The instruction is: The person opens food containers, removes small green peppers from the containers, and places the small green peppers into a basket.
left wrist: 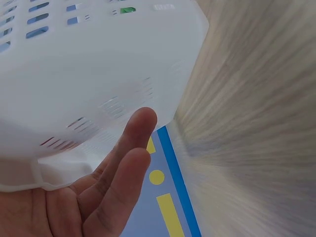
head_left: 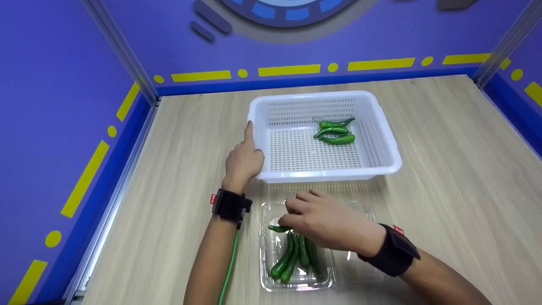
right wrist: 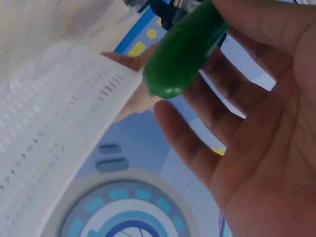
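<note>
One green chilli pepper [right wrist: 180, 61] is pinched in the right hand [head_left: 324, 220] over the clear plastic container [head_left: 275, 210], lower centre of the head view. The white basket [head_left: 322, 174], upper centre, where other peppers [head_left: 338, 139] lie, is touched by the left hand [head_left: 244, 162], index finger straight. Basket-filling appears in hand; a lift over the near rim seems called for.

Basket [head_left: 324, 174] behind container [head_left: 262, 254] on the table [head_left: 190, 148], peppers [head_left: 334, 131] in the basket's right half, other peppers [head_left: 293, 259] in the container's left
</note>
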Tool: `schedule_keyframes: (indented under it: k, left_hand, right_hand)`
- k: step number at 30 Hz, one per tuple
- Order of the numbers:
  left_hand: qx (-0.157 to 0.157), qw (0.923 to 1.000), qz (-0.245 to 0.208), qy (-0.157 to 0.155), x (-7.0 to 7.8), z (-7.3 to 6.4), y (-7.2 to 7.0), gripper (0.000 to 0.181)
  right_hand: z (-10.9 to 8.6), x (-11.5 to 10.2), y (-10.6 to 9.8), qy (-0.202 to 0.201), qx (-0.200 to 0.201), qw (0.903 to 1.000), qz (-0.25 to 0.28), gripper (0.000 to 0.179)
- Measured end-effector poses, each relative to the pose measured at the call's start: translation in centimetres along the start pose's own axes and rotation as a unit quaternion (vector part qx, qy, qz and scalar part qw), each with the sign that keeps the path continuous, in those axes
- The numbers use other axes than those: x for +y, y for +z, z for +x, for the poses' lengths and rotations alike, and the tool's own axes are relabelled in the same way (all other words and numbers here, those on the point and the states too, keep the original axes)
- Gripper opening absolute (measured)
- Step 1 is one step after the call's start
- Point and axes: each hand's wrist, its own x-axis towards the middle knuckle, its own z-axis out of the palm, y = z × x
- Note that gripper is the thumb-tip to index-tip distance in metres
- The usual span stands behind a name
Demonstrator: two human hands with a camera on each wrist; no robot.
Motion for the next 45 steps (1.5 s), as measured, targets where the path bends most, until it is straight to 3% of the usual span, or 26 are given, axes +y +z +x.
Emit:
schedule_keyframes:
  k: [12,19,31,39,45]
  left_hand:
    - [-0.005,0.9999,-0.001,-0.013,-0.3,0.0,0.0,0.082]
    - [-0.009,0.9998,-0.007,-0.015,-0.3,0.0,0.1,0.083]
    - [-0.011,0.9998,-0.010,-0.013,-0.1,0.0,0.1,0.084]
    - [-0.012,0.9998,-0.012,-0.014,0.0,0.0,0.0,0.084]
    - [-0.008,0.9998,-0.013,-0.009,0.0,0.0,0.1,0.084]
  right_hand:
    - [0.0,1.1,-2.2,0.003,0.075,0.9971,0.013,0.019]
    - [0.1,1.5,-2.7,-0.012,0.146,0.9892,0.007,0.020]
    - [-0.7,3.3,-4.0,0.023,0.176,0.9839,-0.022,0.020]
    - [-0.9,4.2,-4.2,0.038,0.200,0.9790,-0.014,0.023]
    - [-1.1,4.6,-4.4,0.077,0.226,0.9710,0.008,0.027]
